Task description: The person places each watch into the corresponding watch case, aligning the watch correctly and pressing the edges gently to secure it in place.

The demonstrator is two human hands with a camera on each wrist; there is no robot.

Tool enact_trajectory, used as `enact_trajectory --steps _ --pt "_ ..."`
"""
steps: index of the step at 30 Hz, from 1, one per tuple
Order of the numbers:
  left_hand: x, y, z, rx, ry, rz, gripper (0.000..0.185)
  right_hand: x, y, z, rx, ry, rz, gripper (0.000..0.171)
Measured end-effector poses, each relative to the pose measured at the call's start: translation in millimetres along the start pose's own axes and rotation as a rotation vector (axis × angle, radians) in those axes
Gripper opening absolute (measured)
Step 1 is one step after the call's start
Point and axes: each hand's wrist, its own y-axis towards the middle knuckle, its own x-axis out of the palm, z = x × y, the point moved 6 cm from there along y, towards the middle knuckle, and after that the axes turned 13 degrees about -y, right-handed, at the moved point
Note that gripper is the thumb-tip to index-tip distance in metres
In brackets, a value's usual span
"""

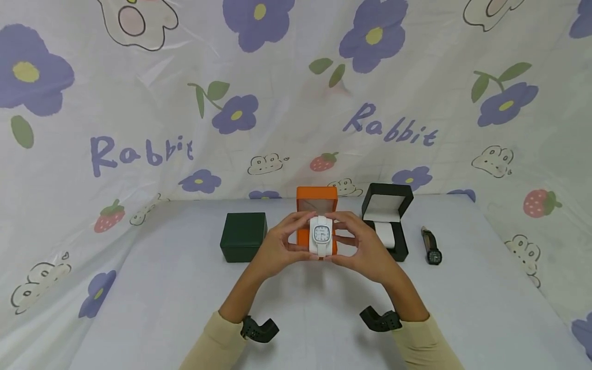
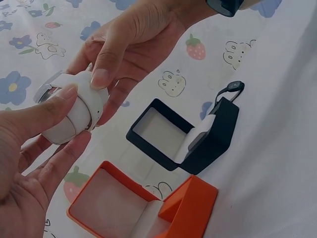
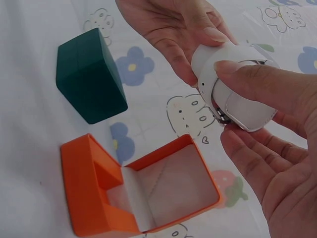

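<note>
A white wristwatch [image 1: 321, 234] with a squarish dial is strapped round a white watch cushion [image 2: 63, 125]. My left hand [image 1: 277, 247] pinches it from the left, its thumb near the lower end and fingers at the top. From the other side my right hand [image 1: 365, 244] grips it with thumb and fingers. Both hands hold it up in front of the open orange watch box [image 1: 316, 193]. In the right wrist view, the strap's buckle [image 3: 223, 117] shows at the cushion's edge, and the orange box has a bare inner slot.
Left of the hands stands a closed dark green box [image 1: 243, 237]. An open black box [image 1: 387, 189] with a white cushion [image 1: 384, 235] inside is on the right. Beyond it a black wristwatch [image 1: 432, 246] lies on the white tabletop [image 1: 481, 288]. A patterned cloth [image 1: 287, 113] hangs behind.
</note>
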Motion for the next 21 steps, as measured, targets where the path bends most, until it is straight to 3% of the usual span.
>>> enact_trajectory --steps 8,21 --pt "-3.5 -2.5 -0.7 -0.015 0.017 0.051 0.079 4.3 -1.1 -1.3 0.005 0.021 0.023 0.091" --pt "-6.4 1.0 -4.6 -0.023 0.008 0.072 0.079 2.3 4.0 0.6 0.004 -0.018 0.036 0.088"
